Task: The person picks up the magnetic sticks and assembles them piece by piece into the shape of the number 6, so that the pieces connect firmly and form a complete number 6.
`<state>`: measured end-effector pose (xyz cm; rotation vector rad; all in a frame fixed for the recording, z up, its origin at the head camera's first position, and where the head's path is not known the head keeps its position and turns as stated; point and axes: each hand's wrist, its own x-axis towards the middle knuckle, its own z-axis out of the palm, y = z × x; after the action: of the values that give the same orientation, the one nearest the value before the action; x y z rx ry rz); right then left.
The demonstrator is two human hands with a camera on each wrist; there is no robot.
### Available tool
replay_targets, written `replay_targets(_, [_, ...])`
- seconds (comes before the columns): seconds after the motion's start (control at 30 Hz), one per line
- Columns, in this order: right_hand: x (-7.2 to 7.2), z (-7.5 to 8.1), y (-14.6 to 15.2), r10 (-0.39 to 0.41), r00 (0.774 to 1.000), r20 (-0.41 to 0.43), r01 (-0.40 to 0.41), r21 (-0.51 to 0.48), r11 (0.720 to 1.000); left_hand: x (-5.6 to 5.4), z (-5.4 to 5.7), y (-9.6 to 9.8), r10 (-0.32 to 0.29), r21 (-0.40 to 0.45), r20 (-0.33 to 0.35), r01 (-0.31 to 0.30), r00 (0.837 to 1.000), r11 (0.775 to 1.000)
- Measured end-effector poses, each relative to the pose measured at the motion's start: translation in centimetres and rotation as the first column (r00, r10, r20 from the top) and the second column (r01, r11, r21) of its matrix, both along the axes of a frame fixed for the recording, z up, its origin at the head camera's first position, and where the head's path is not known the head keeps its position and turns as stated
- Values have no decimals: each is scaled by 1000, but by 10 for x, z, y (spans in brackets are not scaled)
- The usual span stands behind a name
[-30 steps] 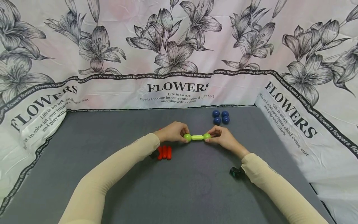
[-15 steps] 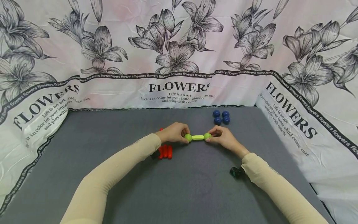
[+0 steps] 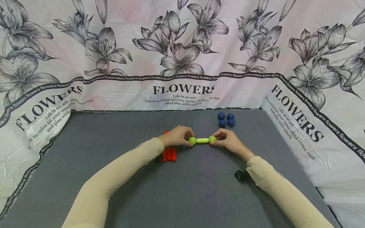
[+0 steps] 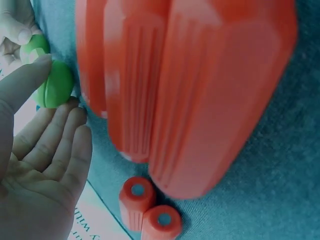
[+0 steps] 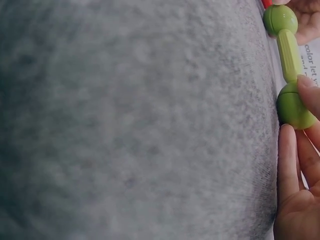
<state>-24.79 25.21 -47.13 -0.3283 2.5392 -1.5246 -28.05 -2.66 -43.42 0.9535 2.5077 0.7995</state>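
Two lime-green balls are joined by a short yellow-green ridged rod, level across the middle of the table in the head view. My left hand pinches the left green ball between thumb and fingers. At the other end, the right green ball is pinched by my right hand. The right wrist view shows the rod meeting both balls, each with a seam line. In the left wrist view, the left thumb lies across the near ball, and the other fingers extend below it.
Several red ridged rods lie side by side under my left wrist, partly covered by the arm. More red rods with holes in their ends lie farther back. Several dark blue balls stand grouped beyond my right hand. A flower-printed cloth borders the grey table.
Both hands keep the same hold on the green balls and rod. Only a slight shift of the whole head view shows.
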Motion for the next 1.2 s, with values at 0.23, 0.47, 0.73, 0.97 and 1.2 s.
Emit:
replay_targets(0.23, [1,-3,-1,-1,1000,18,1,-10,1000,14,13,-17,50,58,-36,-48,998,997])
replay_targets(0.47, [3,-2,-2,9,1000,22,-8,-19,1000,41,30,-44,142,214,-48,-128,989,968])
replay_targets(0.73, [2,-2,-1,-2,1000,16,2,-13,1000,70,16,-84,287,309,46,-287,957,907])
replay_targets(0.97, [1,1,2,-5,1000,12,5,2,1000,67,-10,-110,391,279,60,-392,918,877])
replay_targets(1.2, [0,-2,2,4,1000,10,-4,-4,1000,37,-23,-119,427,253,77,-432,901,866])
